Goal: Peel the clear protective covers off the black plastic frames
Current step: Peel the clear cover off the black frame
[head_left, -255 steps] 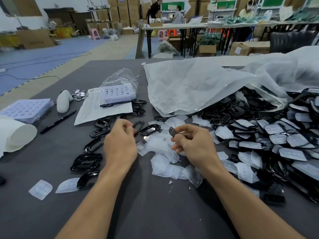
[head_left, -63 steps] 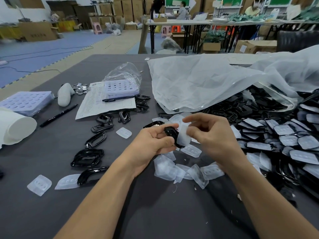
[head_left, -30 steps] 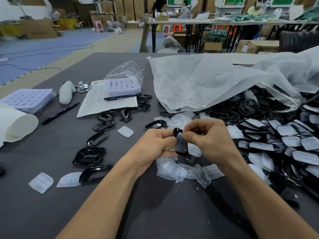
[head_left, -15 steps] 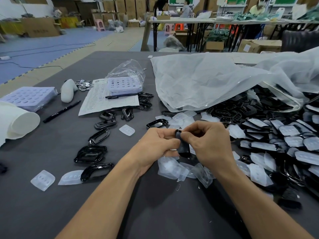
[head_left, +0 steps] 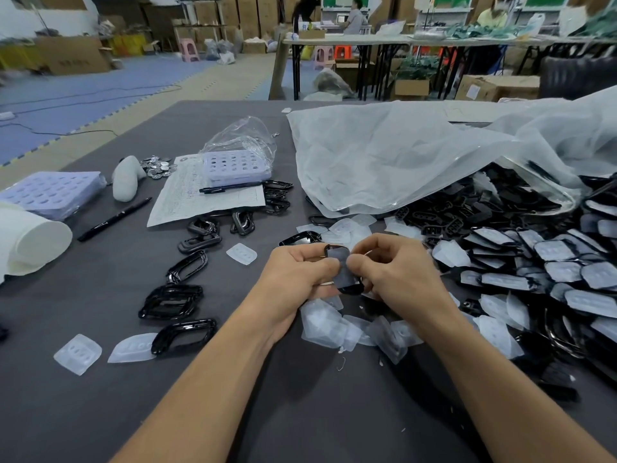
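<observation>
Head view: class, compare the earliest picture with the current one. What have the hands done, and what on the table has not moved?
The hands have come together: left hand and right hand now pinch one black frame between them; earlier each held a separate piece. A loose clear cover now lies to their left. The heap of covered frames, bag and paper sheet stayed put.

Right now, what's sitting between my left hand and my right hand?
In the head view, a single black frame, a clear cover over its face, lies between the left hand and the right hand; both hands pinch it.
</observation>
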